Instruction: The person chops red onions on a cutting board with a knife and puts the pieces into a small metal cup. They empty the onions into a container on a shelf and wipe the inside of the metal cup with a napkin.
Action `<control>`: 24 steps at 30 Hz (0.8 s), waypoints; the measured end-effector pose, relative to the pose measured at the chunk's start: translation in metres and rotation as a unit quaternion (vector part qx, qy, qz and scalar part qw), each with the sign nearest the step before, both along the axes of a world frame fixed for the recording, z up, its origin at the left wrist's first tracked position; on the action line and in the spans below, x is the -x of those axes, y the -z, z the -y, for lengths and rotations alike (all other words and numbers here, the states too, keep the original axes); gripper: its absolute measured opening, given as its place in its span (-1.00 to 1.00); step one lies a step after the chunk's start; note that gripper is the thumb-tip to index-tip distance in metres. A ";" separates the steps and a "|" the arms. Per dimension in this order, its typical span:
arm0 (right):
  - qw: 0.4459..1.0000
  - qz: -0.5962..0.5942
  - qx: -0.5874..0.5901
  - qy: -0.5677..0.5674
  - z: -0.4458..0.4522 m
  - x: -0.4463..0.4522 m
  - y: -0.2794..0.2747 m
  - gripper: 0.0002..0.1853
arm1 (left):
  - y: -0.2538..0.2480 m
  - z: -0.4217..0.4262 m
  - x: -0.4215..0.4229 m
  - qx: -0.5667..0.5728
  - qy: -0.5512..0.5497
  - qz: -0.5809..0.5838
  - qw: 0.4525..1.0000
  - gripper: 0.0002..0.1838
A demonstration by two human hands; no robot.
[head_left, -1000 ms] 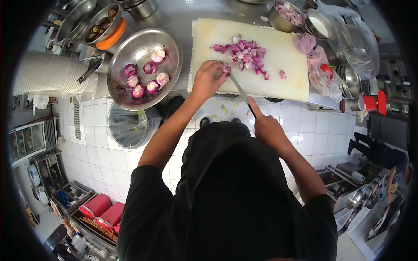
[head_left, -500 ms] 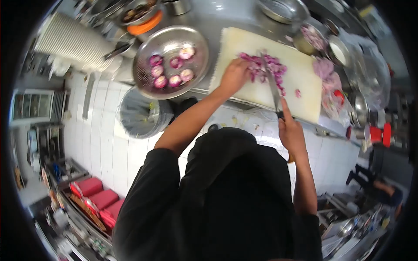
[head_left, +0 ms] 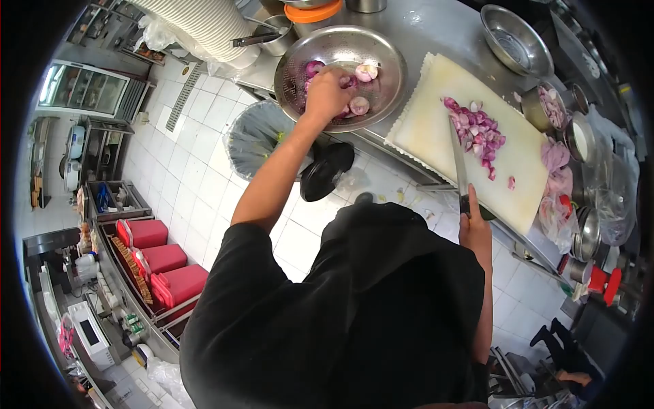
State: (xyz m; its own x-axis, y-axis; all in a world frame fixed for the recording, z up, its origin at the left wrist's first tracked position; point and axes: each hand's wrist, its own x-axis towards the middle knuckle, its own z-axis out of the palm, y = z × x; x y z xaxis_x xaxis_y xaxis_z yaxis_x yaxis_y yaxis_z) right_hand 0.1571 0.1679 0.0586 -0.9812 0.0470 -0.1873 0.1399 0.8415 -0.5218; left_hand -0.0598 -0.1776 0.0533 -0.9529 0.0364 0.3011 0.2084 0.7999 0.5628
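My left hand (head_left: pixel 328 93) is inside the perforated steel colander (head_left: pixel 394 71), its fingers curled down around a red onion (head_left: pixel 349 82). The fingertips are partly hidden. Other peeled red onions (head_left: pixel 366 72) lie around it. My right hand (head_left: pixel 475 230) is closed on the handle of a kitchen knife (head_left: pixel 460 167), index finger stretched along it. The blade lies over the left part of the white cutting board (head_left: pixel 426 102), its tip beside a pile of chopped red onion (head_left: pixel 479 131). One small onion piece (head_left: pixel 511 182) lies apart, to the right.
Below the counter edge stands a lined bin (head_left: pixel 255 140). A steel bowl (head_left: pixel 516 41) sits behind the board. To the right are a pot of onion pieces (head_left: pixel 550 105) and plastic bags (head_left: pixel 557 225). Stacked containers (head_left: pixel 197 27) stand left. A person (head_left: pixel 569 354) is at far right.
My left hand has left the chopped onion and moved left into the colander. My right hand keeps the knife, now drawn to the pile's left side. The view has shifted and turned.
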 end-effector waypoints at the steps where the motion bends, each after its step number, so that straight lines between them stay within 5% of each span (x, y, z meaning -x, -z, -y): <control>1: 1.000 0.001 0.008 0.002 0.000 -0.001 -0.003 -0.25 | 0.005 0.004 0.002 0.028 -0.013 0.010 0.999 -0.68; 9: 0.998 0.044 0.039 0.028 0.016 -0.005 -0.035 -0.25 | 0.008 0.014 0.013 0.130 0.011 -0.027 0.991 -0.66; 13: 0.997 0.038 0.057 0.043 0.014 -0.013 -0.037 -0.26 | 0.023 0.052 0.047 0.181 -0.094 -0.010 0.979 -0.64; 19: 0.994 0.078 0.072 0.036 0.022 -0.009 -0.045 -0.28 | 0.057 0.057 0.086 0.278 0.026 0.022 0.960 -0.66; 21: 0.997 0.048 0.065 0.021 0.022 -0.011 -0.034 -0.29 | 0.050 0.055 0.091 0.276 0.017 0.087 0.957 -0.63; 24: 0.995 0.069 0.069 0.033 0.026 -0.013 -0.041 -0.28 | 0.005 0.054 0.081 0.154 0.021 -0.014 0.988 -0.57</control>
